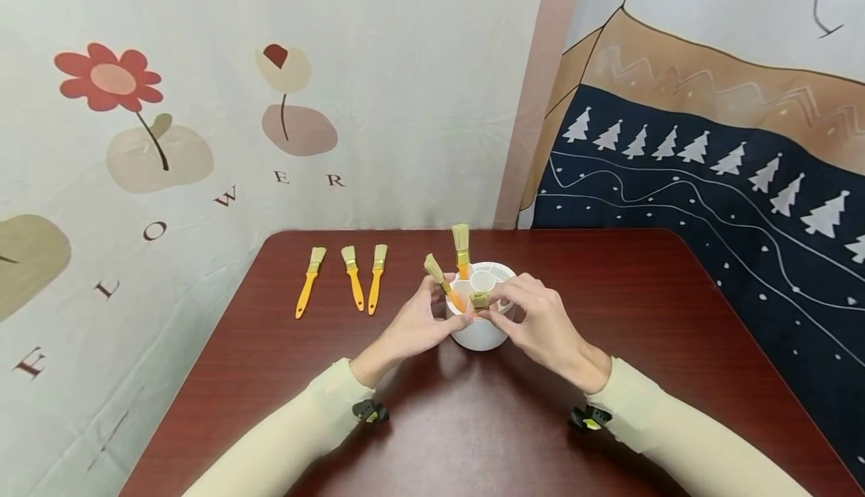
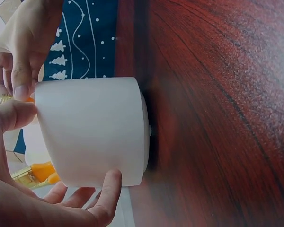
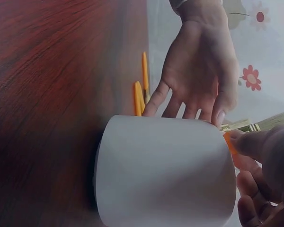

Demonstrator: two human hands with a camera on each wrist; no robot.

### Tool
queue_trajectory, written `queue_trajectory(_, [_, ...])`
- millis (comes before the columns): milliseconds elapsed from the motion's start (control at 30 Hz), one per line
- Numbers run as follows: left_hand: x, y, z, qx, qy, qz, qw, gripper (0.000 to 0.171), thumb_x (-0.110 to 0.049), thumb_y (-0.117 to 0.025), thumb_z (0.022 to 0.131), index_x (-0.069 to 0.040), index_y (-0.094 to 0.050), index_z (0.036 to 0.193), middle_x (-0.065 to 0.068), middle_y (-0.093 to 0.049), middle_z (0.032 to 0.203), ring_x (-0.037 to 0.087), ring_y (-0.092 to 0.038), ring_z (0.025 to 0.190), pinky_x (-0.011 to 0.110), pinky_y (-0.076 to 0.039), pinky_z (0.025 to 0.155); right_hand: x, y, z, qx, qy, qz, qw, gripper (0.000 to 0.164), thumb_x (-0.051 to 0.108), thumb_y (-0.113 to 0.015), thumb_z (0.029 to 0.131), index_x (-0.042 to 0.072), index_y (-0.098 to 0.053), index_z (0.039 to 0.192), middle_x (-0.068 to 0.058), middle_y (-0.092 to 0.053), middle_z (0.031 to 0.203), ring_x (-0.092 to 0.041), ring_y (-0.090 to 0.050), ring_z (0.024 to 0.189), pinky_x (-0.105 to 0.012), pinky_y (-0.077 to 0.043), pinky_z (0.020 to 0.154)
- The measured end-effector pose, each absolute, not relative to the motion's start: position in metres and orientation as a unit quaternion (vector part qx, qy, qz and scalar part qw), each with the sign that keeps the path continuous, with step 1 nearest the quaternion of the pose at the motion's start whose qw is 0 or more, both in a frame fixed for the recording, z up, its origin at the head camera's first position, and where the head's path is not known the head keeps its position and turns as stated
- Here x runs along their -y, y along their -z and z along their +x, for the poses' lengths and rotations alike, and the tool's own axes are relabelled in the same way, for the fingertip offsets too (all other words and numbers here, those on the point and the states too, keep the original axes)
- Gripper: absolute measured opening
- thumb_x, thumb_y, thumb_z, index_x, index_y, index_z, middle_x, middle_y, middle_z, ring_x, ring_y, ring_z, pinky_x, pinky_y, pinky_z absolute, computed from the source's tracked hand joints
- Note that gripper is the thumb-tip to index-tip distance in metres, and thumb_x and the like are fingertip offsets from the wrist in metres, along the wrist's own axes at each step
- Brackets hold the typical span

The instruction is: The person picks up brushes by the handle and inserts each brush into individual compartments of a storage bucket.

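A white round container (image 1: 478,338) with inner compartments stands on the table. Around its left side my left hand (image 1: 420,323) holds it, thumb at the near rim and fingers along the wall. Between thumb and fingers, my right hand (image 1: 544,323) pinches a paintbrush (image 1: 480,300) by its upper part, bristles up; its orange handle (image 3: 230,143) goes down inside the near rim, and the container hides the lower end. Two more paintbrushes stand in the container, one upright (image 1: 462,245) at the back and one leaning left (image 1: 438,272).
Three paintbrushes with yellow-orange handles lie on the left of the dark red table (image 1: 608,279): one apart (image 1: 308,287), two close together, a middle one (image 1: 354,281) and a right one (image 1: 377,279). Printed curtains (image 1: 419,106) hang behind the table.
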State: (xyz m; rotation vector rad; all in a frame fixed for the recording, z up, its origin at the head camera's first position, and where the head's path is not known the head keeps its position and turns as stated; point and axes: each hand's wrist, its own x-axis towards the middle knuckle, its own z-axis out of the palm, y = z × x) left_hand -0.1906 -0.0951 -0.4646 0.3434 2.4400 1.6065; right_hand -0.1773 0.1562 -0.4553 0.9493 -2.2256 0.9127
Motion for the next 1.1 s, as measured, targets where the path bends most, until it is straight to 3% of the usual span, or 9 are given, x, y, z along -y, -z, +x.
queue_trajectory(333, [0.096,0.467,-0.192,-0.819,-0.549,0.134,0.099,0.082,-0.026,-0.088,0.103,-0.009,-0.046,0.17,0.024,-0.065,0.165,0.044,-0.063,0.157,0.057,-0.062,0.12,-0.159,0.454,-0.173,0.837,-0.325,0.354,0.263,0.037,0.013,-0.105,0.086,0.02,-0.088,0.119,0.005,-0.086,0.104,-0.018,-0.069,0.089,-0.031,-0.052,0.076])
queue_trajectory(833, [0.096,0.467,-0.192,-0.825,-0.541,0.132,0.099,0.082,-0.027,-0.088,0.103,-0.011,-0.045,0.171,0.022,-0.063,0.168,0.045,-0.061,0.158,0.057,-0.062,0.12,-0.163,0.455,-0.171,0.831,-0.333,0.354,0.272,0.044,0.012,-0.106,0.084,0.016,-0.088,0.124,0.003,-0.088,0.117,-0.016,-0.072,0.098,-0.035,-0.056,0.082])
queue_trajectory(933, [0.096,0.468,-0.192,-0.825,-0.542,0.127,0.099,0.082,-0.027,-0.088,0.102,-0.013,-0.046,0.171,0.021,-0.063,0.168,0.045,-0.061,0.158,0.058,-0.061,0.12,-0.166,0.453,-0.172,0.83,-0.34,0.349,0.273,0.042,0.012,-0.106,0.085,0.015,-0.086,0.123,0.002,-0.085,0.115,-0.016,-0.073,0.102,-0.036,-0.06,0.087])
queue_trajectory(1100, [0.096,0.47,-0.193,-0.825,-0.541,0.127,0.097,0.081,-0.025,-0.089,0.102,-0.013,-0.047,0.17,0.021,-0.063,0.168,0.045,-0.061,0.158,0.06,-0.06,0.122,-0.173,0.449,-0.177,0.835,-0.354,0.327,0.268,0.047,0.016,-0.106,0.086,0.015,-0.083,0.127,-0.001,-0.081,0.122,-0.019,-0.074,0.117,-0.027,-0.062,0.102])
